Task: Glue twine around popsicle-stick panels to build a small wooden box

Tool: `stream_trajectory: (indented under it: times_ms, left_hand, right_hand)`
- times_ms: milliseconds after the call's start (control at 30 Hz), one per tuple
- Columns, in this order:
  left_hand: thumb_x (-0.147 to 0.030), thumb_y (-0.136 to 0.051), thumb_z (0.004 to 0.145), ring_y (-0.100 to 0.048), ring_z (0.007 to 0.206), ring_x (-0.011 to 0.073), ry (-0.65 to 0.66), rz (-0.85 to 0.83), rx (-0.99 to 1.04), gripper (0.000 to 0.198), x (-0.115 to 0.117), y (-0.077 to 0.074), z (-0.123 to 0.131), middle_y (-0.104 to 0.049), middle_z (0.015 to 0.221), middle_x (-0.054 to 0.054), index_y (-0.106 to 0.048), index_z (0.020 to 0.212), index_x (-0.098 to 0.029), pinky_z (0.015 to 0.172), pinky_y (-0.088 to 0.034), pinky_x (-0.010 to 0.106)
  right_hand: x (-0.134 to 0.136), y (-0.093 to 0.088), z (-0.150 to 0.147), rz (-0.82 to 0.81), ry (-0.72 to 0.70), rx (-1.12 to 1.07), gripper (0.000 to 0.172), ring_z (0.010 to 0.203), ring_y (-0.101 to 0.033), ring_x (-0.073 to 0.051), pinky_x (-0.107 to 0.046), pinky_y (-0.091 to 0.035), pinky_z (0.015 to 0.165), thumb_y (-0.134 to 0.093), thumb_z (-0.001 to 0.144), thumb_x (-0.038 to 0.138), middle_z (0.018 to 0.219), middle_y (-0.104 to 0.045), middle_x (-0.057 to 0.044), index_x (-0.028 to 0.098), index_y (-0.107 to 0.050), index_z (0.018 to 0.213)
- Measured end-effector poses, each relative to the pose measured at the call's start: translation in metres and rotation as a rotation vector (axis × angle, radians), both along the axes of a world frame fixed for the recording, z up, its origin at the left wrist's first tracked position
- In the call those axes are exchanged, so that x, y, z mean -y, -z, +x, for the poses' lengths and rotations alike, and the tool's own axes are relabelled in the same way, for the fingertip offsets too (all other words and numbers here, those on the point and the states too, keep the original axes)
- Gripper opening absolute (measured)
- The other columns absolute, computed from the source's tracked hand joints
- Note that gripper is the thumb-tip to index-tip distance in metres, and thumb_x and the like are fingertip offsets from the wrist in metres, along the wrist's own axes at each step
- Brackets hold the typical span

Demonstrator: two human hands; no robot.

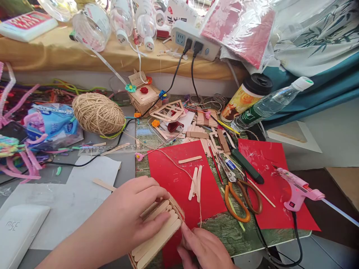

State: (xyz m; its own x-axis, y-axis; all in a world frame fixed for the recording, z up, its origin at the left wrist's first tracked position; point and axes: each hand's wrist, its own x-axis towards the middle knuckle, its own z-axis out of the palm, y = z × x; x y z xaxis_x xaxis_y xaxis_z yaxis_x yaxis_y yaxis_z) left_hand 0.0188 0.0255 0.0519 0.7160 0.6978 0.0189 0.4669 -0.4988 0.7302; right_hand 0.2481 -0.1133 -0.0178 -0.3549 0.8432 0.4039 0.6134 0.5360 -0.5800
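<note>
My left hand (pixel 140 213) is wrapped over a small box of wooden craft sticks (pixel 159 239), its thumb lying across the sticks. Twine borders the edges of this box, which is tilted near the bottom of the view. At its right corner my right hand (pixel 206 246) presses with a fingertip, the other fingers curled and partly hidden. A strand of twine (pixel 179 167) runs from the twine ball (pixel 98 114) over a red sheet (pixel 171 157) down to my right hand. Several loose craft sticks (pixel 193 183) lie on that sheet.
Scissors with orange handles (pixel 238 200) and a dark green knife (pixel 246 166) lie right of the red sheet. A pink glue gun (pixel 300 188) rests on a second red sheet (pixel 297 218). Behind stand a decorated stick box (pixel 144 99), a lidded cup (pixel 246 97) and a water bottle (pixel 272 104).
</note>
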Motion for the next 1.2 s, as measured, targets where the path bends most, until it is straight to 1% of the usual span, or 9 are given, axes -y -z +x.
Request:
stream_trajectory:
  times_ms: [67, 133, 233, 300, 367, 500, 600, 1033, 1200]
  left_hand:
    - [-0.023, -0.068, 0.099, -0.066, 0.094, 0.0195, 0.0, 0.009, 0.005, 0.009, -0.001, 0.0, 0.001, -0.071, 0.102, 0.003, -0.067, 0.108, -0.025, 0.08, -0.05, 0.032]
    - [-0.024, -0.068, 0.1, -0.066, 0.093, 0.02, -0.001, 0.015, 0.004, 0.008, -0.001, -0.001, 0.001, -0.071, 0.102, 0.003, -0.067, 0.107, -0.024, 0.08, -0.05, 0.032]
    - [-0.027, -0.067, 0.1, -0.065, 0.09, 0.0208, -0.002, 0.022, -0.012, 0.006, -0.001, -0.001, 0.001, -0.071, 0.099, 0.004, -0.067, 0.105, -0.024, 0.078, -0.05, 0.033]
    - [-0.028, -0.067, 0.1, -0.065, 0.089, 0.0211, -0.008, 0.022, -0.02, 0.006, 0.0, -0.001, 0.0, -0.071, 0.099, 0.004, -0.068, 0.105, -0.024, 0.078, -0.05, 0.033]
    - [-0.029, -0.068, 0.1, -0.065, 0.09, 0.0212, -0.013, 0.018, -0.016, 0.007, 0.001, -0.001, 0.0, -0.071, 0.099, 0.004, -0.068, 0.105, -0.024, 0.078, -0.051, 0.033]
    - [-0.029, -0.069, 0.099, -0.065, 0.09, 0.0212, -0.024, 0.005, -0.004, 0.009, 0.002, -0.001, -0.001, -0.071, 0.098, 0.004, -0.069, 0.106, -0.025, 0.079, -0.051, 0.033]
    - [-0.028, -0.07, 0.099, -0.064, 0.09, 0.0217, -0.027, -0.008, -0.003, 0.01, 0.002, 0.0, -0.001, -0.07, 0.099, 0.004, -0.069, 0.107, -0.025, 0.079, -0.05, 0.033]
    - [-0.025, -0.071, 0.098, -0.061, 0.091, 0.0207, -0.024, -0.045, 0.018, 0.011, 0.002, 0.003, -0.002, -0.068, 0.099, 0.002, -0.066, 0.109, -0.025, 0.08, -0.046, 0.035]
    - [-0.026, -0.07, 0.099, -0.062, 0.092, 0.0213, -0.02, -0.045, 0.021, 0.011, 0.002, 0.003, -0.002, -0.068, 0.1, 0.003, -0.067, 0.109, -0.025, 0.08, -0.047, 0.035]
  right_hand:
    - [0.0, -0.001, 0.001, 0.02, 0.014, 0.025, 0.072, 0.05, -0.065, -0.019, -0.027, -0.059, 0.051, -0.046, 0.106, 0.009, 0.068, -0.075, -0.002, 0.005, -0.02, 0.173]
    - [0.0, -0.005, 0.005, 0.028, 0.034, 0.018, 0.063, 0.055, -0.069, -0.02, -0.028, -0.062, 0.056, -0.049, 0.106, 0.014, 0.073, -0.078, -0.004, 0.007, -0.034, 0.168]
    - [-0.004, -0.017, 0.016, 0.084, 0.07, 0.014, 0.037, 0.069, -0.077, -0.021, -0.03, -0.066, 0.069, -0.057, 0.105, 0.019, 0.083, -0.082, -0.007, 0.014, -0.062, 0.141]
    - [-0.011, -0.027, 0.023, 0.104, 0.069, 0.012, 0.021, 0.071, -0.077, -0.02, -0.03, -0.066, 0.071, -0.061, 0.102, 0.015, 0.084, -0.082, -0.006, 0.018, -0.069, 0.122]
    - [-0.021, -0.037, 0.027, 0.097, 0.041, 0.002, 0.016, 0.068, -0.074, -0.019, -0.03, -0.064, 0.068, -0.063, 0.099, 0.01, 0.081, -0.079, -0.006, 0.018, -0.07, 0.111]
    - [-0.043, -0.053, 0.024, 0.022, -0.026, 0.025, 0.027, 0.074, -0.072, -0.022, -0.034, -0.061, 0.068, -0.061, 0.097, 0.005, 0.088, -0.078, -0.01, 0.015, -0.071, 0.121]
    - [-0.054, -0.057, 0.019, -0.028, -0.04, 0.027, 0.035, 0.078, -0.07, -0.022, -0.035, -0.06, 0.068, -0.06, 0.096, 0.002, 0.092, -0.077, -0.011, 0.015, -0.069, 0.127]
    - [-0.063, -0.055, 0.011, 0.022, -0.062, 0.091, 0.031, 0.073, -0.067, -0.021, -0.035, -0.056, 0.064, -0.061, 0.096, 0.005, 0.089, -0.076, -0.01, 0.016, -0.069, 0.123]
    - [-0.063, -0.058, 0.013, -0.029, 0.003, 0.017, 0.031, 0.081, -0.07, -0.023, -0.035, -0.06, 0.072, -0.061, 0.095, 0.003, 0.095, -0.075, -0.011, 0.018, -0.069, 0.121]
